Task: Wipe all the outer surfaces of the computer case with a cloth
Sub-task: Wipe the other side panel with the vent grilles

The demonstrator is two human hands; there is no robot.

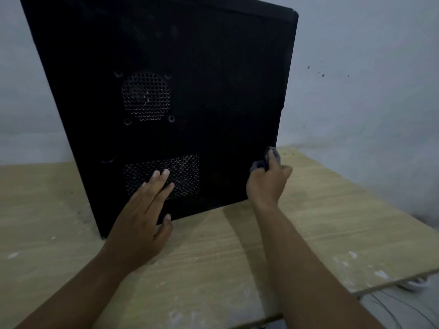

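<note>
A tall black computer case (213, 79) stands upright on a wooden table (213, 257), its side panel with a round vent and a rectangular vent facing me. My left hand (145, 214) presses flat on the panel with straight fingers, fingertips on the lower rectangular vent. My right hand (269, 181) grips a small grey-blue cloth (273, 156) against the case's lower right edge. Most of the cloth is hidden by the fingers.
The light wooden table carries white paint specks and ends at the right in an angled edge (392, 279). Beyond that edge, low on the right, lie thin cables (399, 307) and something white. A pale wall (368, 91) stands close behind the case.
</note>
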